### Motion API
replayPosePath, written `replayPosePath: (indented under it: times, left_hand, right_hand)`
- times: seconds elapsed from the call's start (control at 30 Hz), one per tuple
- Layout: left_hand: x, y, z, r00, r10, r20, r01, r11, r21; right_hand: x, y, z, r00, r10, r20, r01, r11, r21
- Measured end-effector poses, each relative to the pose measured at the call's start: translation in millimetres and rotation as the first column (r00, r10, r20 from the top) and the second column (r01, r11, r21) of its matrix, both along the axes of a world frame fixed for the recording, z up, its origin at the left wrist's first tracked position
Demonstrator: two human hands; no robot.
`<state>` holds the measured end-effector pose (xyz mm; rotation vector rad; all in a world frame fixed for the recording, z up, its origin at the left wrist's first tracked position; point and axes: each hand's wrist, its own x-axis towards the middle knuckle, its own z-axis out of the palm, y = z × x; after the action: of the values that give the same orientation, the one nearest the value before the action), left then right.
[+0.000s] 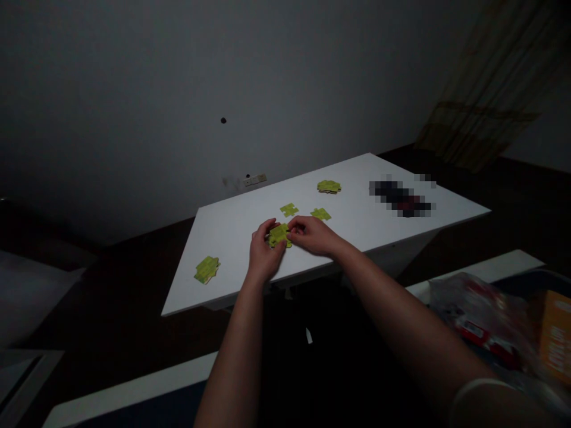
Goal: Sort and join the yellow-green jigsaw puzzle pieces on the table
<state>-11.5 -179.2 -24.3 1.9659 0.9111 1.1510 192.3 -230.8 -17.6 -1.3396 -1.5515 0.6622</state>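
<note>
Near the front edge of the white table (241, 229), my left hand (264, 249) curls around a small stack of yellow-green jigsaw puzzle pieces (279, 234). From the other side, my right hand (314, 235) pinches at the stack's right edge, thumb and forefinger together; whether one piece is between them is hard to make out. Just beyond my hands lie two loose puzzle pieces, one puzzle piece (289, 209) straight ahead and another puzzle piece (320, 213) to its right. The undersides of the stack and some fingertips are hidden.
A pile of puzzle pieces (329, 186) sits toward the table's far side, and another pile (207, 269) near its left end. A dark, pixelated object (401, 197) lies on the right. At lower right are a clear plastic bag (482, 315) and an orange box (557, 336).
</note>
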Motion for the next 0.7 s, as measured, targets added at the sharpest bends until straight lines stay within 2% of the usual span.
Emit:
replayPosePath:
  times: [0.2, 0.3, 0.43, 0.6, 0.7]
  left_hand:
    - [0, -1, 1.5, 0.994, 0.088, -0.066, -0.087, 0.996, 0.013]
    - [1, -3, 4.7, 0.992, 0.102, -0.069, -0.102, 0.995, 0.007]
    - [2, -5, 7.4, 0.993, 0.111, -0.041, -0.112, 0.994, -0.016]
    - [2, -5, 7.5, 0.994, 0.106, -0.016, -0.106, 0.994, -0.012]
    - [1, -5, 8.3, 0.994, 0.109, -0.005, -0.109, 0.994, -0.016]
  right_hand:
    - [4, 11, -9.1, 0.978, -0.121, -0.171, 0.14, 0.984, 0.106]
    - [7, 12, -11.1, 0.968, -0.172, -0.182, 0.199, 0.969, 0.145]
    - [8, 10, -10.5, 0.977, -0.152, -0.148, 0.176, 0.969, 0.172]
    - [4, 9, -11.2, 0.938, -0.09, -0.334, 0.13, 0.987, 0.099]
    - [4, 9, -9.9, 0.942, -0.078, -0.327, 0.116, 0.988, 0.099]
